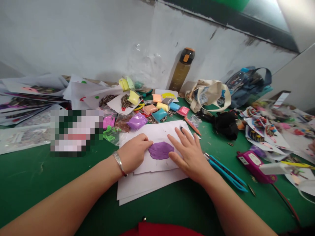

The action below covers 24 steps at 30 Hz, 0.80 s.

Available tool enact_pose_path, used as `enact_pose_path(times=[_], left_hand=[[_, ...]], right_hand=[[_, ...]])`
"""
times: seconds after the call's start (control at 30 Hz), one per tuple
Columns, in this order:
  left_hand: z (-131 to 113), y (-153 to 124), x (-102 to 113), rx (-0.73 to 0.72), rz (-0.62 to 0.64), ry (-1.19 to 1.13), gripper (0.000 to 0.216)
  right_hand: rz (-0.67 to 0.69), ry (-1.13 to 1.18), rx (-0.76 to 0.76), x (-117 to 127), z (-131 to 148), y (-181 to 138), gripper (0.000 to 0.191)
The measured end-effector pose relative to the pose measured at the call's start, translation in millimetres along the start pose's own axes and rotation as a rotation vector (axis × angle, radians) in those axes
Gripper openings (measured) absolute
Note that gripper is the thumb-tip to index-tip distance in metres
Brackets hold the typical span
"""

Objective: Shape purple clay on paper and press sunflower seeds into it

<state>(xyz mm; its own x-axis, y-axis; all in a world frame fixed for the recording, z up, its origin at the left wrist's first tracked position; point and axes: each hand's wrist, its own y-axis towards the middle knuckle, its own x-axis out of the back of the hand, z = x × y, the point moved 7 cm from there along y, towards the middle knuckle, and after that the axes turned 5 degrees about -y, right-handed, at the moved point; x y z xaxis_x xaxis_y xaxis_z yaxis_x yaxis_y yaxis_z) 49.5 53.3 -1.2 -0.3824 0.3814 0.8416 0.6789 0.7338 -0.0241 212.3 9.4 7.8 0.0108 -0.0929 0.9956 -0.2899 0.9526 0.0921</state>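
Note:
A flattened oval of purple modelling clay [161,150] lies on a sheet of white paper [145,167], which rests on more white sheets. At the clay's left edge is my left hand [135,149], its fingers curled and thumb and forefinger pressed together at the rim; whether they pinch any clay is hidden. My right hand [188,152] lies on the paper at the right of the clay, fingers spread, the thumb close to its edge. Just beyond the paper sit small packets of coloured clay, among them a purple packet [137,121] and a teal packet [159,115].
Paper pictures with seeds [36,88] are piled at the left. A bottle [182,70] leans by the wall, beside a cream cloth bag [209,95]. Blue tweezers [227,173] and a magenta device with a cord [256,165] lie at the right on the green table [103,209].

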Motion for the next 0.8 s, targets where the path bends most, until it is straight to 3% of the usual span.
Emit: enact_pose_path(times=[0.1, 0.3, 0.8], left_hand=[[0.2, 0.3, 0.5, -0.004, -0.012, -0.013, 0.041], [1.3, 0.0, 0.3, -0.002, -0.015, 0.007, 0.042], [1.9, 0.4, -2.3, -0.004, 0.0, 0.001, 0.042]], right_hand=[[-0.029, 0.022, 0.026, 8.5, -5.0, -3.0, 0.051], [0.108, 0.089, 0.249, 5.0, 17.4, -8.8, 0.05], [0.094, 0.089, 0.2, -2.1, 41.7, 0.0, 0.056]])
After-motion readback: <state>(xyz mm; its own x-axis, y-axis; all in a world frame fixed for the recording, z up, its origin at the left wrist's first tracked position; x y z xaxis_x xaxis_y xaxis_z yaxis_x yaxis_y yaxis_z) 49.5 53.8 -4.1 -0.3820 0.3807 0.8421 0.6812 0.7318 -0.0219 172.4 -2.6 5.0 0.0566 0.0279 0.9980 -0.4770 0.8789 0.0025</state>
